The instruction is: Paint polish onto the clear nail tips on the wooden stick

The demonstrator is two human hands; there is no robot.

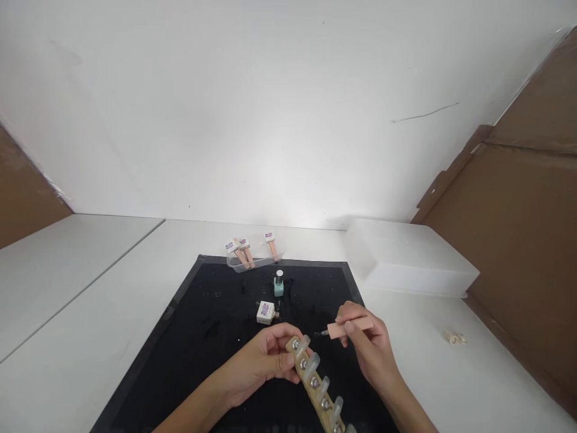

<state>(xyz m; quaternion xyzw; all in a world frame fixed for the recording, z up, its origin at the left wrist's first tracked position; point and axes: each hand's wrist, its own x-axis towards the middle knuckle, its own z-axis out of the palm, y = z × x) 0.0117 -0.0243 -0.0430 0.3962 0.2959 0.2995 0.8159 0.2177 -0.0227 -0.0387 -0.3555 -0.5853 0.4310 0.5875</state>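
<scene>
My left hand (270,359) grips the upper end of a wooden nail tip stand (311,385). Several clear false nail tips (312,364) stick out from its metal studs, and its lower end runs out of the picture. Between the thumb and fingers of my right hand (367,340) is a nail polish brush with a pink cap handle (350,328). Its bristle end points left, just beside the topmost nail tip; I cannot tell whether they touch. An opened white polish bottle (265,313) with a flowery label lies on the black mat, above my left hand.
A mint green polish bottle (279,284) stands on the black mat (198,337). Behind it, a clear tray (259,260) holds several pink-capped bottles. A white plastic box (410,258) and small beige pieces (454,338) are on the right; cardboard (518,240) walls that side.
</scene>
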